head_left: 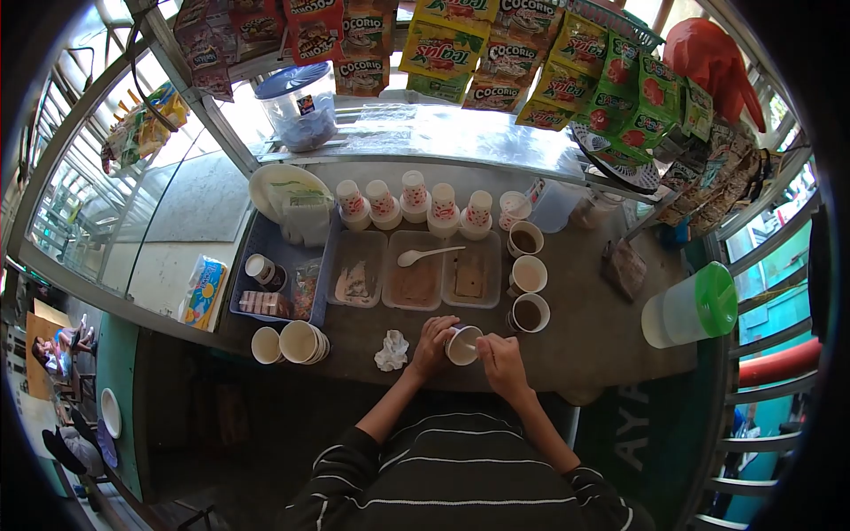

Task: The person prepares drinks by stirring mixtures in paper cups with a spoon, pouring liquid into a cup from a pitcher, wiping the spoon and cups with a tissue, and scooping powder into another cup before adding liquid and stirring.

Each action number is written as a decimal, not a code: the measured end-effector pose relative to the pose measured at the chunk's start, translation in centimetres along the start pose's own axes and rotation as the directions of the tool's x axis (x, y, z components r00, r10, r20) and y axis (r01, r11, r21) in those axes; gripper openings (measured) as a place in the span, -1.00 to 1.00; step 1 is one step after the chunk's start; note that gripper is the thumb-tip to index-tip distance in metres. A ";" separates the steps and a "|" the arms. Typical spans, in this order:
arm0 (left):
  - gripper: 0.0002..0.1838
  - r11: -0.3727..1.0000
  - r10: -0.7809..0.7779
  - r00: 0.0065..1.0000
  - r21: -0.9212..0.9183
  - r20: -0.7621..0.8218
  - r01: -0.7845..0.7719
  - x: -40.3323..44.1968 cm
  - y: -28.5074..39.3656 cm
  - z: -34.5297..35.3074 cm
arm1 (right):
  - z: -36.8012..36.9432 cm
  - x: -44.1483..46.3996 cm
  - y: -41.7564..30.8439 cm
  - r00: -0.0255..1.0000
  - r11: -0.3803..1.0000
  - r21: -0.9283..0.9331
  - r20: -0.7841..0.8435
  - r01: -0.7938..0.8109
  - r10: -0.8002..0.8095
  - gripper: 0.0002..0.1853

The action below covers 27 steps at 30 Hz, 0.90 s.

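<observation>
My left hand [434, 343] is wrapped round the side of a paper cup [461, 357] near the front edge of the table. Closed above that cup, my right hand [505, 365] grips the pale handle of what looks like a spoon [475, 346], whose lower end is hidden inside. A crumpled white tissue [391, 350] lies to the left. Beyond my hands are three plastic tubs of powder, with a white plastic spoon [430, 255] lying across the middle tub [413, 288]. Three filled cups, the nearest a cup of brown drink [529, 313], stand in a column at the right.
Upside-down stacks of paper cups [413, 196] line the back. A blue basket [329, 265] of goods stands left, near stacked open cups [303, 342]. A green-lidded pitcher [690, 305] is at the right edge. Drink sachets [447, 49] hang overhead.
</observation>
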State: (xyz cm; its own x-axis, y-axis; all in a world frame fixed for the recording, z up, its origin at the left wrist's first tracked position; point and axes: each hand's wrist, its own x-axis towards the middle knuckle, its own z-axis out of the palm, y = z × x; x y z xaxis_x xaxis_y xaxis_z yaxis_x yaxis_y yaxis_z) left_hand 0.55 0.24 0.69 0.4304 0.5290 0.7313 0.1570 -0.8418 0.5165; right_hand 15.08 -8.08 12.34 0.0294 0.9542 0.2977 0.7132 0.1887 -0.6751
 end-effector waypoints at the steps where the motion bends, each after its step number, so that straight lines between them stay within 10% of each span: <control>1: -0.43 1.000 -0.005 1.000 0.013 0.005 0.005 0.0 0.0 0.0 | 0.0 0.0 -0.2 0.998 0.999 -0.012 -0.057 -0.034 0.034 -0.63; 27: -0.42 0.994 0.043 0.998 0.096 0.034 -0.046 0.0 0.0 0.1 | 0.3 0.1 0.9 0.959 0.926 0.302 -0.099 -0.226 0.266 -0.56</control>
State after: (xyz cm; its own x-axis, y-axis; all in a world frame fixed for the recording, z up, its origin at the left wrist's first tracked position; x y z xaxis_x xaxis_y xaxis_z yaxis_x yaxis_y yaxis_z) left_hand 0.65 0.22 0.70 0.4669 0.4881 0.7374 0.2212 -0.8718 0.4370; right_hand 15.51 -7.79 11.60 0.2875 0.9421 0.1726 0.4423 0.0293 -0.8964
